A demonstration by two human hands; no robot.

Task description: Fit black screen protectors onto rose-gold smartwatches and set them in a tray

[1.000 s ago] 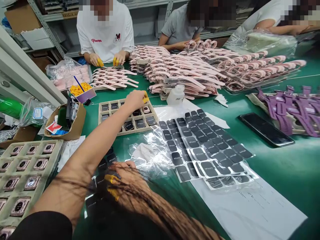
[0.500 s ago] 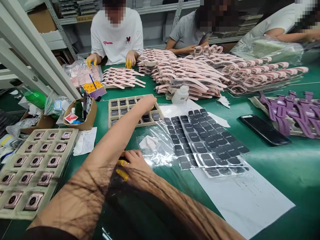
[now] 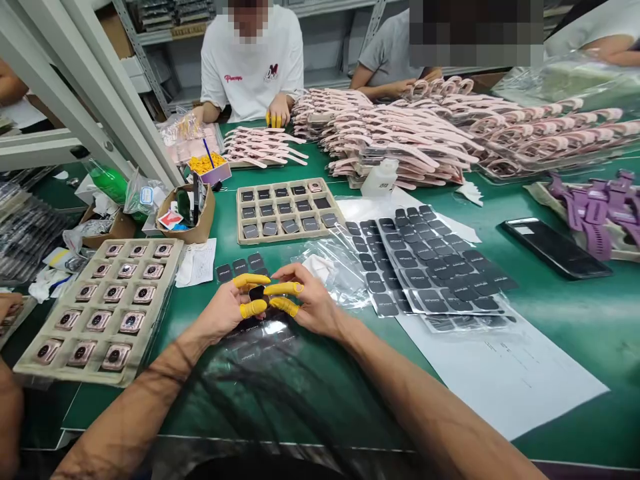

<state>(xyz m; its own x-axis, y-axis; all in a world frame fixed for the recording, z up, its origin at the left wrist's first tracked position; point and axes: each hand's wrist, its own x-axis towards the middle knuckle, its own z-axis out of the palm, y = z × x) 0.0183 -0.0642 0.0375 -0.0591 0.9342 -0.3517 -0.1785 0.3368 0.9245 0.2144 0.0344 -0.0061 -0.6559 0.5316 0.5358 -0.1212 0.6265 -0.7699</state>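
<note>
My left hand (image 3: 235, 303) and my right hand (image 3: 305, 300), both with yellow finger cots, meet above the near middle of the table. Pinched between their fingertips is a small dark square piece that looks like a smartwatch (image 3: 257, 292); the fingers partly cover it. Under and behind the hands lies a clear sheet of black square stickers (image 3: 255, 261). Farther back, a beige tray (image 3: 289, 239) has black lettered squares in most compartments and a pinkish watch (image 3: 314, 187) in its far right corner. To the left, another tray (image 3: 50, 371) holds rows of pink watches, sensor side up.
More black sticker sheets (image 3: 425, 267) lie on white paper (image 3: 505, 373) at right, near a phone (image 3: 555, 248) and purple straps (image 3: 595, 213). Pink straps (image 3: 395, 137) pile up behind a white bottle (image 3: 381, 179). A cardboard box (image 3: 195, 227) stands at left. Co-workers sit opposite.
My left hand has come back from the beige tray to my right hand, and both now grip the dark piece. The whole view has shifted slightly.
</note>
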